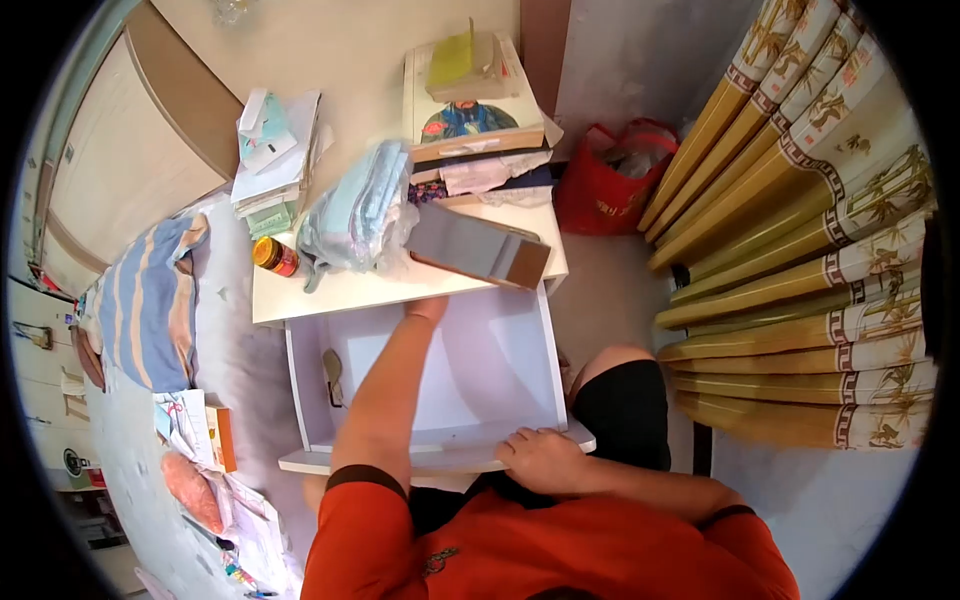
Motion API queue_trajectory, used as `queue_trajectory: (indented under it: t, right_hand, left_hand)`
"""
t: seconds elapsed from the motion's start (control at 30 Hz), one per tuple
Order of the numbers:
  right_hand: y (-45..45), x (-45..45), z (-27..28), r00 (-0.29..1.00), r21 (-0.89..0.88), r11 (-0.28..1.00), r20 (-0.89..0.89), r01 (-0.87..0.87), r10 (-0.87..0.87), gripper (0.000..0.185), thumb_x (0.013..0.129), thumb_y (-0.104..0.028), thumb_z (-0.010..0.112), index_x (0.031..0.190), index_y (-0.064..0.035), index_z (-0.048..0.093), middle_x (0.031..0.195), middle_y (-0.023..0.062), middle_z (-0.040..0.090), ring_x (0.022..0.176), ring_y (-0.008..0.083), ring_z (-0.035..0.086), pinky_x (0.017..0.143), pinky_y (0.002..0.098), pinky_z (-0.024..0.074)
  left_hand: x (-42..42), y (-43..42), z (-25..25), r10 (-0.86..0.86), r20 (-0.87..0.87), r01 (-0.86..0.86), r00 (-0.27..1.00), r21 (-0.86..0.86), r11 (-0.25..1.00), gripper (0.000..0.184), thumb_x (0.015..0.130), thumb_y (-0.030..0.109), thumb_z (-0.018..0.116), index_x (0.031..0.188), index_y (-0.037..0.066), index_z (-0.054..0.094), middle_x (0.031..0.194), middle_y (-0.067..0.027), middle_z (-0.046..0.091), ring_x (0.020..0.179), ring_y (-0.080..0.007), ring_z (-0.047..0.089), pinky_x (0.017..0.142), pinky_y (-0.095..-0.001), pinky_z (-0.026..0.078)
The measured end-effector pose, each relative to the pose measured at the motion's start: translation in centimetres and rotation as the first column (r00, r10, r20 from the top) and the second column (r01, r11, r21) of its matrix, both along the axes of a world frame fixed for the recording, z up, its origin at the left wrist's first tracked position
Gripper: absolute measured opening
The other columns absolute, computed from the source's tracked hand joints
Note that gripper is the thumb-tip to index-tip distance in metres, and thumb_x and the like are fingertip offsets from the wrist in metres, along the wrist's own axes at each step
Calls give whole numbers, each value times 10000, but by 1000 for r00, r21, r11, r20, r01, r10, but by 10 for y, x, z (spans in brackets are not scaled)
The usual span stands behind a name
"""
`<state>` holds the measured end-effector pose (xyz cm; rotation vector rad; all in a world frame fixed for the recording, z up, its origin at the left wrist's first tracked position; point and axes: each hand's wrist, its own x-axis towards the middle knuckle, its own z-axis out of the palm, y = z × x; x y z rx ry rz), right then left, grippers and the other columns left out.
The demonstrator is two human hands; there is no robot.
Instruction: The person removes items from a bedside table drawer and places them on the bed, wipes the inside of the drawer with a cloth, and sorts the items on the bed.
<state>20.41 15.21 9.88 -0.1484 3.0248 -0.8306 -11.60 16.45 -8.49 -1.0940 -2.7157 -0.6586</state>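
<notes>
While our left hand (428, 305) reaches into the far part of the open drawer (490, 360), its fingers are hidden beneath the table (340, 297), so we cannot tell whether they are apart, together or clamped on anything. Our right hand (545, 460) rests on the right part of the near drawer front (440, 460), fingers bent over its top edge; we cannot tell whether it is clamped there or merely lying on it. The drawer juts out from the table towards us, and inside it, near the left wall, lies a small oval object (332, 368).

On the table above, we see a clear bag of blue masks (358, 210) at the middle, with a dark-lidded jar (275, 257) to its left and a flat grey slab (475, 245) just to its right, slanting over the near edge. Farther back stand papers (270, 160) on the left and a stack of books (470, 125) on the right. Right of the table are a red bag (610, 185) and a patterned curtain (790, 240); left is a bed (235, 330) with a striped pillow (150, 300).
</notes>
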Motion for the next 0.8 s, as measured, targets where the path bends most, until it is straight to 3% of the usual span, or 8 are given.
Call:
queue_trajectory:
  t: [0.23,0.37,0.47,0.53,0.6,0.67,0.73,0.8]
  right_hand:
    - [2,-2,10,999,52,999,-36,1,1,125,693,-122,528,782,-35,541,684,91,566,652,228,583,552,313,476]
    - [0,-1,8,999,73,997,-42,24,-21,139,700,-164,565,771,-46,540,668,89,565,643,225,583,558,320,473]
    - [1,0,11,996,-12,998,-74,53,-54,187,726,-220,597,761,-45,539,663,96,564,646,240,584,577,345,474]
    - [5,-2,15,997,-112,990,8,84,-83,236,756,-243,608,833,-23,568,734,122,579,688,263,589,632,364,481]
    - [14,-6,6,957,-583,785,-43,211,-289,256,784,-214,593,950,-19,584,862,147,594,760,277,596,699,364,483]
    - [41,-15,16,924,-568,729,254,381,-285,266,801,-185,578,1016,-29,587,976,151,587,814,261,596,741,341,478]
    - [62,-29,7,927,-397,841,223,368,-301,235,811,-178,568,988,-26,601,956,150,601,812,243,596,736,332,475]
    - [66,-49,18,916,-446,804,271,392,-296,227,811,-172,571,983,-27,605,931,140,608,800,229,593,728,323,473]
  left_hand:
    - [-5,-48,59,-61,376,229,924,-420,878,430,811,187,506,1218,52,471,1295,-165,415,1191,-332,385,1012,-382,301]
    - [47,-56,82,-389,116,406,914,-280,870,400,797,114,517,1190,44,487,1220,-184,478,1132,-313,448,967,-386,353]
    - [52,-57,99,-317,409,412,856,-167,896,377,788,44,508,1165,33,517,1172,-198,519,1081,-330,496,917,-354,396]
    - [52,-70,110,-121,554,33,824,167,985,350,798,8,513,1146,30,537,1018,-173,604,933,-264,576,820,-288,436]
    - [59,-91,151,-34,659,-138,752,207,969,346,830,26,513,1175,1,500,1009,-138,591,879,-180,566,768,-250,436]
    - [55,-130,169,-90,661,-186,745,335,924,343,846,19,494,1187,-10,469,1029,-126,576,885,-176,567,765,-257,448]
    - [67,-159,191,-144,642,-190,753,421,887,345,853,14,483,1196,-12,448,1043,-126,570,903,-185,571,773,-268,456]
    - [91,-181,226,-435,851,-690,294,503,520,275,871,44,462,1146,35,455,1021,-120,585,911,-227,574,805,-353,463]
